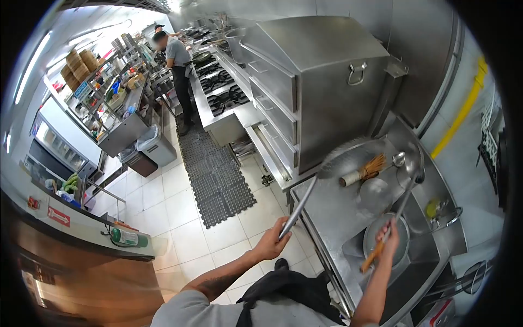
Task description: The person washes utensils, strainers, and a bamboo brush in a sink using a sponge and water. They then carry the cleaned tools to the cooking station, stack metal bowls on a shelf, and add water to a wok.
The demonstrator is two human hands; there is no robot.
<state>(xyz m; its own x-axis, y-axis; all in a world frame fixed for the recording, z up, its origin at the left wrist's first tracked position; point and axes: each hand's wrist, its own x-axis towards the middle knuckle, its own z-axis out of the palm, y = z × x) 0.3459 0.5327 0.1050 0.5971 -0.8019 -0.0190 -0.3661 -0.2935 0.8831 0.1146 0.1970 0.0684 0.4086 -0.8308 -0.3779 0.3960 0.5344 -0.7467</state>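
Observation:
My left hand (271,240) is closed round the grey handle of a large round wire strainer (348,157), whose blurred head is over the steel counter. My right hand (388,238) grips a ladle (404,203) with a wooden handle end, above the sink. Below that hand a round metal bowl (402,256) sits in the sink (427,252). A bamboo brush (366,170) lies on the counter, with a small spoon-like utensil (399,159) close to its right.
A large steel steamer cabinet (338,92) stands behind the counter (327,212). Beyond it, a person (178,60) is at the stoves (218,82). A black mat (215,169) covers part of the floor; bins (157,146) and a green extinguisher (128,237) are at left.

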